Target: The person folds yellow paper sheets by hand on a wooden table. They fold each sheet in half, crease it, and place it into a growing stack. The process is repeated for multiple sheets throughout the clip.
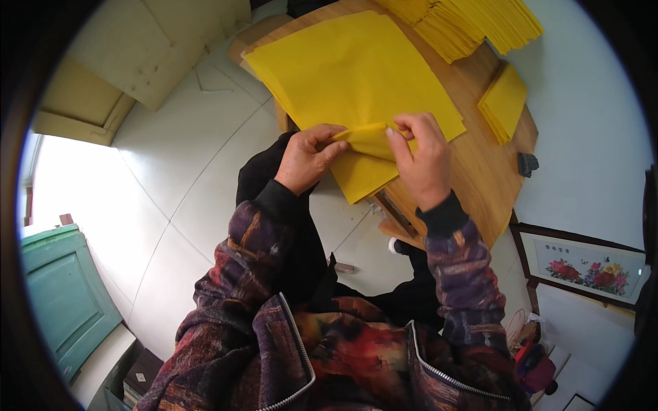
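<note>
A stack of large yellow sheets (349,65), paper or thin cloth, lies on the wooden table before me. The near edge of the top sheet is lifted and bent over in a fold (373,140). Pinched between thumb and fingers of my left hand (306,159) is the left end of that fold. My right hand (423,156) has thumb and fingers drawn together at the fold's right end, gripping the same sheet. Below the fold, a corner of the stack hangs past the table's near edge.
Folded yellow bundles (473,27) are piled at the far right of the wooden table (480,178). A smaller yellow stack (504,103) and a dark block (528,164) lie along its right edge. A framed flower picture (582,267) stands at right, a teal cabinet door (65,288) at left.
</note>
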The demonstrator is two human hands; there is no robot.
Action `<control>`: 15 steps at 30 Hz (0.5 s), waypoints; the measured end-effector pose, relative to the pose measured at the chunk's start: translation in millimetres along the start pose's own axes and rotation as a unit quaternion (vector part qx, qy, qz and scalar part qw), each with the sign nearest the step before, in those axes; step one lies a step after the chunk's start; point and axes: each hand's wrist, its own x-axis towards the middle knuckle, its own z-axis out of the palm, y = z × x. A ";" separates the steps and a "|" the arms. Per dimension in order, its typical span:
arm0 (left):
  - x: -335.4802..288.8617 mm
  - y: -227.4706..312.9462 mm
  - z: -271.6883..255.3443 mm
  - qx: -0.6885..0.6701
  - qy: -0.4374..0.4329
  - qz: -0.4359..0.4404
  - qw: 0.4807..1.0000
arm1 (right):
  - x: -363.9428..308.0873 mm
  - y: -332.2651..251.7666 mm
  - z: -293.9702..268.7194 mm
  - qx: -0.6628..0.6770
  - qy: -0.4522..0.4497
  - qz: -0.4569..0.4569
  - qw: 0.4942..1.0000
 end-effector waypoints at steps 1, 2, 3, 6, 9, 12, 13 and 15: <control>0.3 -1.3 -0.8 -0.005 0.001 0.012 1.000 | -7.6 -1.3 -0.1 -0.038 0.023 -0.039 0.998; 0.7 -2.7 -1.2 -0.005 0.003 0.012 1.000 | -18.6 -4.4 0.2 -0.042 -0.017 -0.060 0.997; 0.7 -3.8 -1.5 -0.004 0.005 0.005 1.000 | -32.4 -9.0 -0.4 -0.046 -0.056 -0.081 0.994; 0.4 -5.0 -2.2 -0.009 -0.001 0.009 1.000 | -57.1 -11.7 7.6 -0.078 -0.142 -0.130 0.978; 0.1 -3.0 -1.1 -0.025 -0.002 0.006 1.000 | -62.2 -4.1 15.1 -0.112 -0.153 -0.166 0.968; -0.5 -0.1 -1.1 -0.039 -0.007 0.005 0.999 | -59.0 1.0 16.5 -0.104 -0.159 -0.163 0.968; -0.3 0.3 -1.3 -0.036 -0.007 0.001 0.999 | -57.6 1.5 15.8 -0.095 -0.166 -0.156 0.969; -0.3 0.2 -1.5 -0.031 -0.007 -0.008 0.999 | -54.9 0.9 14.5 -0.062 -0.168 -0.134 0.975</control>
